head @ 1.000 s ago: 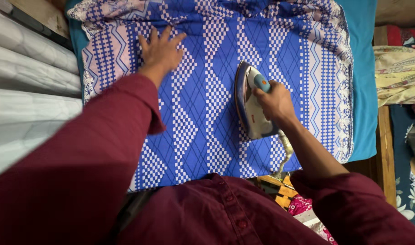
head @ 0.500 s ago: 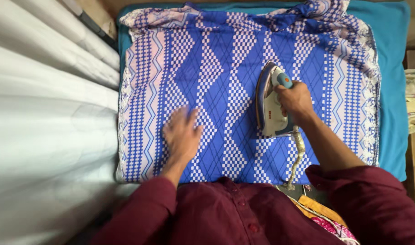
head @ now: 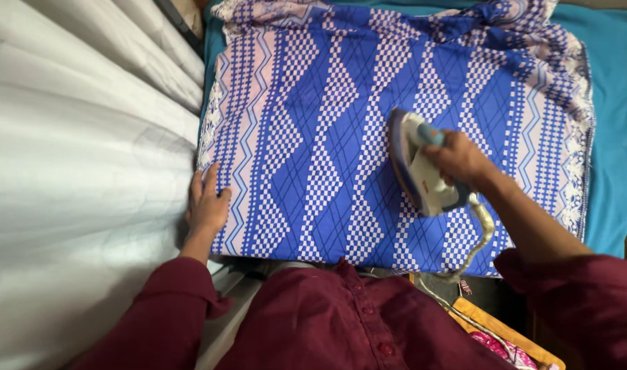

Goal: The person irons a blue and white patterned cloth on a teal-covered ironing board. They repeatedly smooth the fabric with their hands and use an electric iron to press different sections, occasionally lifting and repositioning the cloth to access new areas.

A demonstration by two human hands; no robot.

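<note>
A blue and white patterned cloth (head: 341, 123) lies spread flat over a teal pad (head: 615, 137). My right hand (head: 457, 157) grips the blue handle of a white electric iron (head: 419, 168) that rests on the cloth, right of its middle. The iron's braided cord (head: 481, 240) trails down toward my body. My left hand (head: 207, 202) lies flat at the cloth's near left edge, fingers on the fabric, beside a grey corrugated wall (head: 80, 171).
The grey ribbed wall runs along the whole left side. The teal pad shows past the cloth at the right. A yellow and pink item (head: 495, 329) sits low right, below the board's near edge. My maroon shirt (head: 341, 322) fills the bottom.
My left hand slid from the cloth's far middle down to its near left edge. The iron stayed right of centre and shifted slightly nearer. The view swung left.
</note>
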